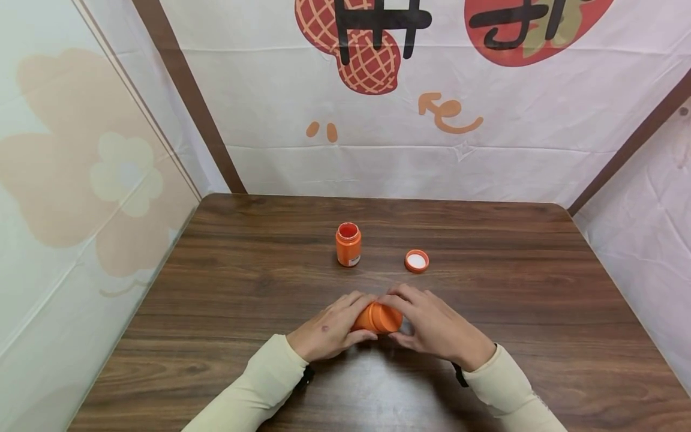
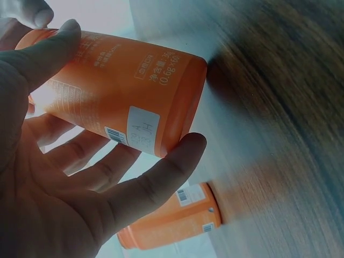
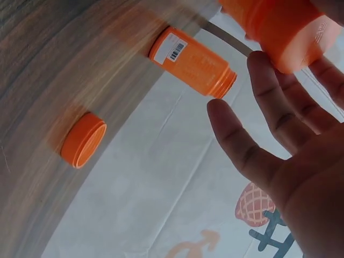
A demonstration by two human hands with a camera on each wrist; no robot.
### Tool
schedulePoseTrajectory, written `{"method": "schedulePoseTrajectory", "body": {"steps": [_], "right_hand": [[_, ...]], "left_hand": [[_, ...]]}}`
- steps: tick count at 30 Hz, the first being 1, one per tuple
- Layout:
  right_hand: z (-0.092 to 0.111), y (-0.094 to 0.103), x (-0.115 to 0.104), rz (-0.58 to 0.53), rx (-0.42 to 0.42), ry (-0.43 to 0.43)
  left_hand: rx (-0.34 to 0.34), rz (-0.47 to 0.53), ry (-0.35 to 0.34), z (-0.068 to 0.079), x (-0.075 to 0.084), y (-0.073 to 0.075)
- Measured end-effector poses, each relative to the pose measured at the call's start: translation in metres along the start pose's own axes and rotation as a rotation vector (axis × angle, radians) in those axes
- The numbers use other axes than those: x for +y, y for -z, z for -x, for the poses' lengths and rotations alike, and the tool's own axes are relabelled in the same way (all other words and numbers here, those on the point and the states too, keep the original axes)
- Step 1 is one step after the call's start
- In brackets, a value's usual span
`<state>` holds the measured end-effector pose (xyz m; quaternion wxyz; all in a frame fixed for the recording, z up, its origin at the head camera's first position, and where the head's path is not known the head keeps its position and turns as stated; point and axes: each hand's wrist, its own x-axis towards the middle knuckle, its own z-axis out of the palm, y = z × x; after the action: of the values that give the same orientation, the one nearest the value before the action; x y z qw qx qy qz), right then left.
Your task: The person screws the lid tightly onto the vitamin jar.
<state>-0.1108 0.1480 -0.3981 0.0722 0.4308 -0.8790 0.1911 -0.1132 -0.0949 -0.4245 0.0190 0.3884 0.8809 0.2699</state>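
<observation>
My left hand [image 1: 333, 327] grips an orange pill bottle [image 2: 121, 86] by its body, thumb on one side and fingers on the other. The bottle is tilted on its side, its base clear of the table in the left wrist view and its printed label and a white barcode sticker showing. On the bottle's mouth sits an orange cap [image 3: 293, 40], facing right. My right hand [image 1: 434, 321] holds this cap between thumb and fingers, the index finger stretched out beside it. Beyond the hands stands a second orange bottle [image 1: 348, 249], upright and uncapped.
An orange lid [image 1: 417, 261] lies on the table with its white inside up, right of the standing bottle. Both are on a dark wood table [image 1: 259, 252]. A printed white cloth [image 1: 399, 171] hangs behind the far edge, with more cloth at the sides.
</observation>
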Motion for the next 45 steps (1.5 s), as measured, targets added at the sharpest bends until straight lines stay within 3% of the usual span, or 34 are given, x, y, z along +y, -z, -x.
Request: {"method": "schedulePoseTrajectory", "body": {"steps": [8, 20, 32, 45], "right_hand": [[-0.0005, -0.0048, -0.0017, 0.039, 0.067, -0.019], [-0.002, -0.0076, -0.0046, 0.081, 0.076, -0.137], [-0.0004, -0.0005, -0.0031, 0.026, 0.004, 0.033], [-0.0033, -0.0074, -0.0052, 0.026, 0.048, 0.018]], "left_hand": [[0.005, -0.004, 0.002, -0.0007, 0.0007, -0.0005], [-0.031, -0.012, 0.036, -0.0008, 0.0032, 0.0006], [-0.02, -0.007, 0.007, -0.0006, 0.0021, 0.0005], [-0.003, -0.013, -0.004, 0.0008, 0.0016, -0.0007]]}}
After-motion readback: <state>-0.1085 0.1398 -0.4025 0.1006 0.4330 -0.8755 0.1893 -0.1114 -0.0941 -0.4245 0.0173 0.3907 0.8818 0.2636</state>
